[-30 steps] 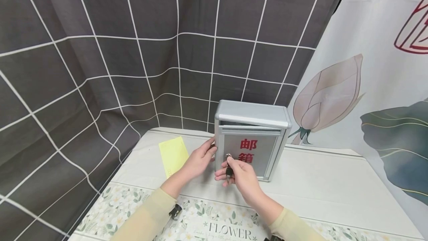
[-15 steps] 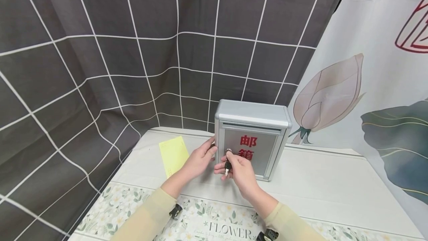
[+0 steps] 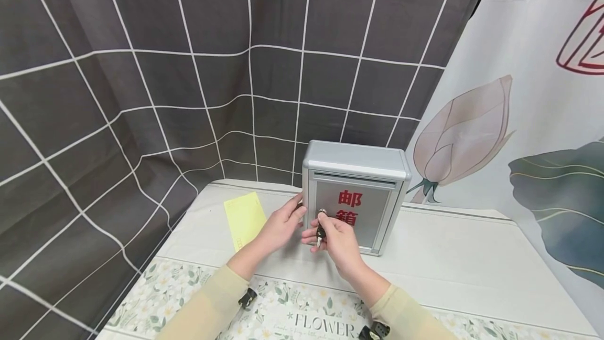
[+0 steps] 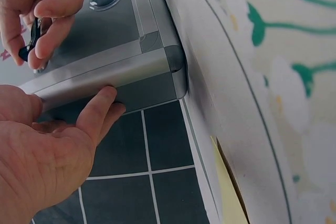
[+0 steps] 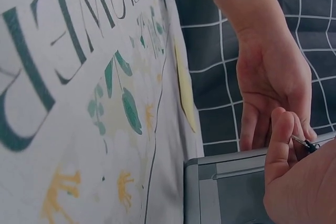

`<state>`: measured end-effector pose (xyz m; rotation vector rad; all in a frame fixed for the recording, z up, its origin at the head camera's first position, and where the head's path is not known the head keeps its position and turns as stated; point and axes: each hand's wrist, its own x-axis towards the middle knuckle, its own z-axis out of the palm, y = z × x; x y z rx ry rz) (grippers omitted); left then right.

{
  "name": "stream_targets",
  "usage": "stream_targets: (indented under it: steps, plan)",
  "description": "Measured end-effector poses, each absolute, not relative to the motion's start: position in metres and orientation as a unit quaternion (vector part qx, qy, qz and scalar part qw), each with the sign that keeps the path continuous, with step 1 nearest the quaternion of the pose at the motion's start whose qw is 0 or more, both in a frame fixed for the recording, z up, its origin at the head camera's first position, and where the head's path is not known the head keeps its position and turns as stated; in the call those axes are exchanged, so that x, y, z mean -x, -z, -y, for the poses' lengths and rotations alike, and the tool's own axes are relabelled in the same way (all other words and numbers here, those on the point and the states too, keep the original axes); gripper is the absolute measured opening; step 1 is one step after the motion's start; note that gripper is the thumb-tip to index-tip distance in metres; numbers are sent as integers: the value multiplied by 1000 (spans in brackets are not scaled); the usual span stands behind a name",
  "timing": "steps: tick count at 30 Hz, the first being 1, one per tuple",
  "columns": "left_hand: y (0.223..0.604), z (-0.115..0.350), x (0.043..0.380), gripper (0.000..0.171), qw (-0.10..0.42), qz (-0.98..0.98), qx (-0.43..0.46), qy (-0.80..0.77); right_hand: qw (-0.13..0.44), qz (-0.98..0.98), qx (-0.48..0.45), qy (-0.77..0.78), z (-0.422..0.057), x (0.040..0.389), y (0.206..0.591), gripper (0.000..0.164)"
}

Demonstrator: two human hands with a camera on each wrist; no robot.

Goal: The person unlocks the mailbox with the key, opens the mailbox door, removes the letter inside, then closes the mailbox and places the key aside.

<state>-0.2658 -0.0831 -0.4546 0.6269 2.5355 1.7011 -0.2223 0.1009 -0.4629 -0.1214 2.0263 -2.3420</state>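
Note:
A silver metal mailbox with red characters on its door stands upright on the table. My right hand pinches a key at the lock on the left of the door, thumb uppermost. A second key with a dark head hangs below the pinch, in front of the other fingers. The inserted key is mostly hidden by the thumb and index finger. My left hand rests against the mailbox's left side. In the left wrist view its fingers lie along that side, the thumb near the front edge. The door sits flush in its frame.
A yellow envelope lies on the table left of the mailbox, beside the left forearm. The pale tablecloth has a floral band at the front. A dark gridded curtain hangs behind, with a white printed cloth at right.
The mailbox door stood slightly ajar at the top and has swung shut into its frame. My right hand moved slightly up and inward with the key. The left hand stayed put.

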Motion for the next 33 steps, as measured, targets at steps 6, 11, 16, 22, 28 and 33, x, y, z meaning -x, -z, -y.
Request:
stream_targets:
  steps: [6, 11, 16, 22, 28, 33]
  plan:
    - [454, 84, 265, 60, 17, -808, -199, -554, 14, -659, 34, 752, -101, 222, 461, 48]
    - [453, 85, 265, 60, 15, -811, -196, -551, 9, -666, 29, 745, -101, 221, 459, 48]
    - [455, 85, 265, 60, 16, -812, -194, -551, 13, -671, 26, 741, -103, 222, 458, 48]
    - [455, 84, 265, 60, 18, -808, -193, -556, 24, -669, 23, 742, -105, 221, 454, 44]
    - [455, 84, 265, 60, 19, -809, -192, -556, 14, -693, 28, 721, -106, 220, 448, 40]
    - [454, 85, 265, 61, 26, -804, -195, -561, -3, -736, 38, 676, -108, 220, 444, 41]
